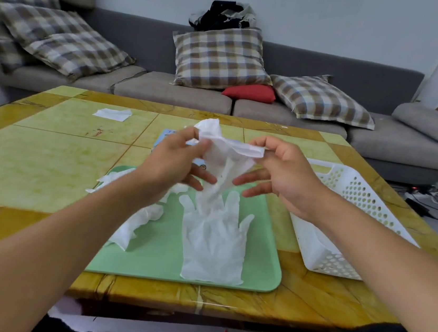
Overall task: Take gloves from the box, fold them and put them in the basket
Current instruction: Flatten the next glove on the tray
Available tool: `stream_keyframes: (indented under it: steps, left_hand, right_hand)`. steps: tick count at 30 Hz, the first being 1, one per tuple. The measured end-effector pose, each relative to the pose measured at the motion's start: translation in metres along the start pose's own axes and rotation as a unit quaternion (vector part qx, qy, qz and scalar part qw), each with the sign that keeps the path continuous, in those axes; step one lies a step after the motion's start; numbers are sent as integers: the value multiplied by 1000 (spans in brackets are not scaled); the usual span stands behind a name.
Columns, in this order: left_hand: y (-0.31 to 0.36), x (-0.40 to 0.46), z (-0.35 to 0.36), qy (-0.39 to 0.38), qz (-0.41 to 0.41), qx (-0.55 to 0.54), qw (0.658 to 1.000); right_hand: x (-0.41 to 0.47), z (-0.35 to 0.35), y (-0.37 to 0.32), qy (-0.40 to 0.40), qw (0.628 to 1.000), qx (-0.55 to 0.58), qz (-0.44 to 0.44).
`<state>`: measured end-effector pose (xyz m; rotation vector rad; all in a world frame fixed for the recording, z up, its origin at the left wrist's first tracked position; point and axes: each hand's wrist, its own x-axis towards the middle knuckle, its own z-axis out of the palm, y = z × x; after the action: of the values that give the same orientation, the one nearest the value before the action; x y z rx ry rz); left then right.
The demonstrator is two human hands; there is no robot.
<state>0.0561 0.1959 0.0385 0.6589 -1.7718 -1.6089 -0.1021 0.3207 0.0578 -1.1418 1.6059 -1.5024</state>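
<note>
Starting at the left, a crumpled pile of gloves (133, 227) lies half on the green tray (259, 278) and half on the tabletop (33, 165), waiting its turn. Our left hand (174, 160) pinches one upper corner of the held glove (224, 161) between thumb and forefinger, the other fingers (202, 176) spread loosely beneath it. The glove hangs in the air above the tray, its cuff bunched and its lower part dangling toward a flat glove (214, 248) already laid out on the tray.

Our right hand (283, 173) pinches the opposite corner the same way, lower fingers extended toward the hanging film. To fold well, we should draw the two pinches gently apart until the cuff is taut, then let the glove settle flat beside or on the laid-out one before creasing; thin film clings and twists, so a slow pull seems wiser than a shake.

Behind the hands the glove box (164, 138) shows only a blue corner. Farthest right, the white perforated basket (341, 236) sits on the tabletop, just beside the tray.
</note>
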Motion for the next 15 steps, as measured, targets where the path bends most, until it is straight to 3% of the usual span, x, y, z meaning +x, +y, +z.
stream_keyframes:
  steps: [5, 7, 9, 12, 15]
  left_hand:
    - [19, 4, -5, 87, 98, 82, 988]
    - [16, 9, -6, 98, 67, 112, 987]
    - [9, 15, -5, 100, 3, 127, 987]
    - [0, 19, 2, 86, -61, 92, 990]
    - [5, 27, 3, 89, 19, 69, 993]
  right_hand:
    - [8, 2, -14, 71, 995, -45, -58]
    - [17, 0, -6, 95, 994, -57, -25]
    - [24, 0, 3, 91, 993, -42, 61]
    - [32, 6, 11, 85, 984, 27, 155]
    - [37, 6, -1, 96, 994, 35, 47]
